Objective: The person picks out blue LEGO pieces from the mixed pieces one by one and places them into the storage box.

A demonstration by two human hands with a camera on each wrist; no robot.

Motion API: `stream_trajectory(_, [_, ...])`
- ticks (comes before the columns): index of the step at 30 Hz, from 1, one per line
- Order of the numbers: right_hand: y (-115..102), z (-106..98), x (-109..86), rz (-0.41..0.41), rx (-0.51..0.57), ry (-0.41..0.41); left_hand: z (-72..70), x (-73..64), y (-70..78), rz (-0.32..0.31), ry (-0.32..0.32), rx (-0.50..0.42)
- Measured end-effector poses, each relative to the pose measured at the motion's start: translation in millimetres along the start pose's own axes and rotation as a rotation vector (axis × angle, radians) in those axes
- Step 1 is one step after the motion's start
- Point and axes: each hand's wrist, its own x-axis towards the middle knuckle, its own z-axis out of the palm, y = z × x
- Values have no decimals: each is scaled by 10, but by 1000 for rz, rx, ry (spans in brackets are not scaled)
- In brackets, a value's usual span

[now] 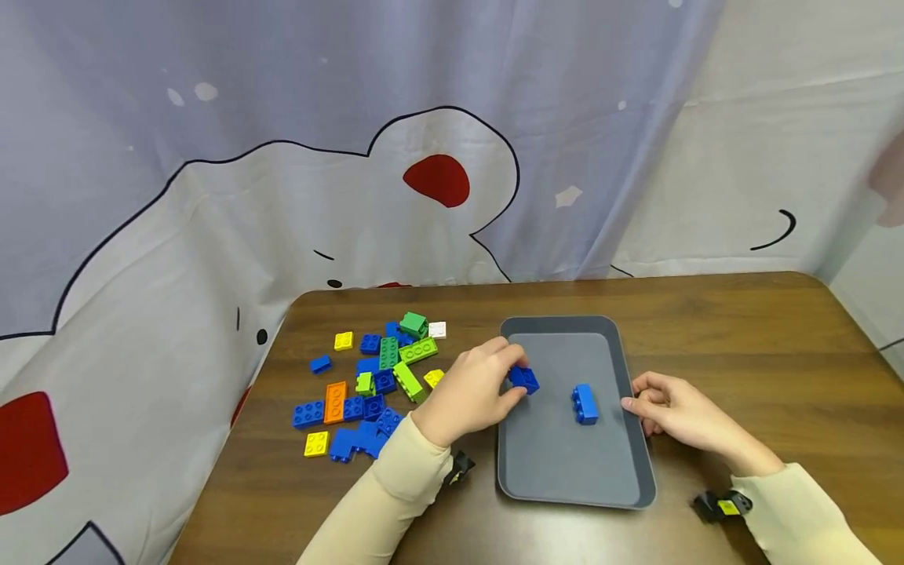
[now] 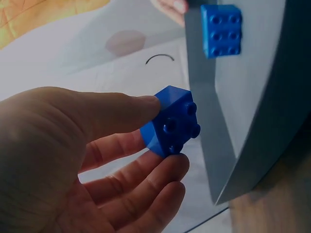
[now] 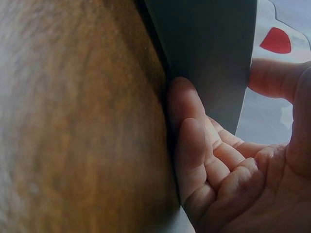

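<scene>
My left hand [image 1: 475, 384] pinches a small dark blue brick [image 2: 171, 121] between thumb and fingers, over the left side of the grey tray [image 1: 547, 471]. Several round studs show on that brick, and its side slants. A longer blue brick [image 1: 585, 404] lies inside the tray, its two rows of studs turned to the left. At the tray's right wall, my right hand [image 1: 671, 412] grips the rim: the thumb [image 3: 274, 80] rests on the top edge, while the curled fingers [image 3: 187, 104] press against the outer side, close to the table.
Left of the tray, loose bricks are spread on the wooden table [image 1: 749, 337]: several blue ones [image 1: 308, 414], an orange one [image 1: 335, 402], yellow ones [image 1: 317, 444], green ones [image 1: 389, 353] and a white one [image 1: 437, 329]. A printed curtain [image 1: 565, 141] hangs behind the table.
</scene>
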Motion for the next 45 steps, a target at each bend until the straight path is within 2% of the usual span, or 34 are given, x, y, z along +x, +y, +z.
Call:
stream_trajectory(8, [27, -19, -35, -24, -1, 8, 149, 29, 99, 51, -46, 49])
stream_trajectory(15, [33, 6, 10, -33, 8, 0, 200, 23, 85, 57, -72, 76])
stream_trajectory(24, [9, 18, 6, -21, 3, 2, 279, 33, 104, 118, -94, 89])
stream_trajectory(32, [-1, -13, 7, -20, 6, -1, 271, 38, 131, 140, -64, 98])
stream_trajectory(37, [-3, -37, 10, -13, 11, 3, 229, 19, 151, 138, -71, 120])
stream_trajectory(41, [9, -18, 7, -10, 35, -6, 138, -77, 138, 121, -64, 147])
stream_trajectory(45, [12, 6, 3, -23, 47, -16, 65, -257, 53, 96, -52, 162])
